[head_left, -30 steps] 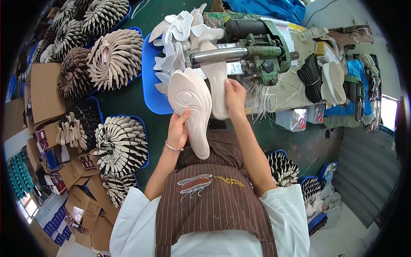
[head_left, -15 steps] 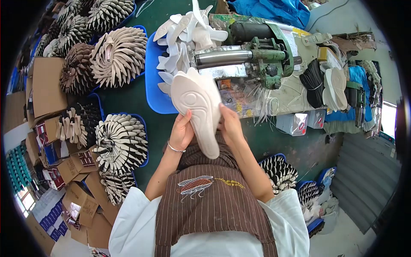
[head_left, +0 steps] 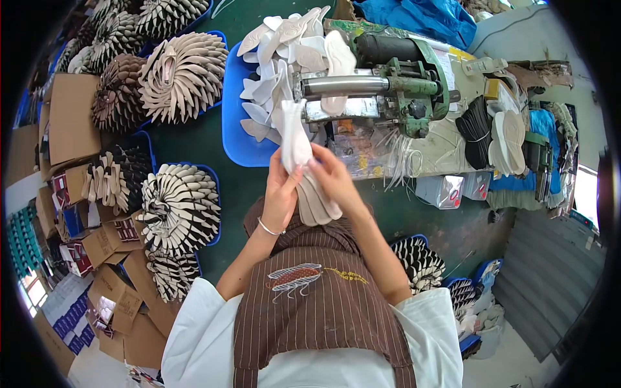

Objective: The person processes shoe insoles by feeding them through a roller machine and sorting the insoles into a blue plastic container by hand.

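A fanned bunch of white insoles (head_left: 313, 202) is held upright in front of my apron. My left hand (head_left: 281, 187) wraps round its left side, the thumb pressed on the face. On the right side my right hand (head_left: 337, 183) pinches the bunch, slightly blurred, with some fingertips hidden. The upper ends of the insoles (head_left: 294, 139) are smeared by motion. Just beyond stands a blue tub (head_left: 236, 139) heaped with loose insoles (head_left: 262, 90). One insole (head_left: 339, 58) lies across the metal rollers (head_left: 346, 85) of a green machine (head_left: 417, 87).
The machine sits on a cluttered bench (head_left: 440, 145) with a black cord bundle (head_left: 474, 129) and more insoles (head_left: 508, 142). At left are blue baskets of spirally stacked insoles (head_left: 178, 210) and cardboard boxes (head_left: 74, 123). A grey corrugated panel (head_left: 543, 258) stands at right.
The bunch has turned from face-on to more edge-on and fanned out at its lower end. My right hand has moved lower and across its front. An insole now lies on the rollers.
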The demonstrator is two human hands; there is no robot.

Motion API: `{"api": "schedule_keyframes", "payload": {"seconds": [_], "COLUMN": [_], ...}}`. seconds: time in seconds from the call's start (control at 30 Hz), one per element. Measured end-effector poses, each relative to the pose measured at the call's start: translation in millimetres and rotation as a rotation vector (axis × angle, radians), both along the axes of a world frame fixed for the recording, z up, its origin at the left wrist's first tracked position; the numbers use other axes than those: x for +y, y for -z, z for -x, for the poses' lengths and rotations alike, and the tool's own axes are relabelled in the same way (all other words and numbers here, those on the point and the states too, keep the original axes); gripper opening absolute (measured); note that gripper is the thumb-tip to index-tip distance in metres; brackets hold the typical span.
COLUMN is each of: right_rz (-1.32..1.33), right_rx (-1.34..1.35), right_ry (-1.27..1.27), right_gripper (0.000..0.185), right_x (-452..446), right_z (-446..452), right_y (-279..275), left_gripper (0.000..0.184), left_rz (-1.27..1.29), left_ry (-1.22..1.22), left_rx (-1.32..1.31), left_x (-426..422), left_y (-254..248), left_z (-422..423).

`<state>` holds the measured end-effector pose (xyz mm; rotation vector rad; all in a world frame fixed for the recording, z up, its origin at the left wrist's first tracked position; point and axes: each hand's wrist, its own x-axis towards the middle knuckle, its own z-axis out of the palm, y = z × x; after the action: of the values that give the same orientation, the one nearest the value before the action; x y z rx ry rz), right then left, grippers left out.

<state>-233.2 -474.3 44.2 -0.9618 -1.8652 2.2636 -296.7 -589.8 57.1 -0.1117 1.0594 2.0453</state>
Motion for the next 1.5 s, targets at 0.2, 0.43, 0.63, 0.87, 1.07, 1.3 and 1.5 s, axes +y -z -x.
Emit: {"api": "schedule_keyframes", "payload": {"seconds": [0.2, 0.43, 0.63, 0.87, 1.07, 1.3, 1.5], "right_rz": [0.339, 0.391, 0.320, 0.075, -0.036, 0.250, 0.228], "right_rx": [0.198, 0.160, 0.130, 0.178, 0.214, 0.284, 0.169], "right_ry": [0.031, 0.189, 0.407, 0.522, 0.624, 0.751, 0.741], "right_gripper": [0.057, 0.056, 0.049, 0.038, 0.029, 0.026, 0.021], "right_x": [3, 4, -8, -14, -18, 20, 40], "right_z": [-13, -19, -17, -13, -12, -33, -52], "right_y": [-5, -14, -19, -22, -21, -1, 18], "left_gripper": [0.050, 0.055, 0.052, 0.048, 0.048, 0.042, 0.039], "left_rz": [0.015, -0.018, -0.060, -0.175, -0.173, -0.170, -0.164], "left_ry": [0.062, 0.077, 0.105, 0.112, 0.071, -0.122, -0.126], "left_rx": [0.094, 0.082, 0.038, -0.189, -0.236, -0.219, -0.282], "left_x": [3, 4, 5, 8, 9, -5, -22], "left_y": [-19, -22, -10, -14, -11, 17, 20], "left_z": [-6, -4, 2, 7, 7, 31, 44]}}
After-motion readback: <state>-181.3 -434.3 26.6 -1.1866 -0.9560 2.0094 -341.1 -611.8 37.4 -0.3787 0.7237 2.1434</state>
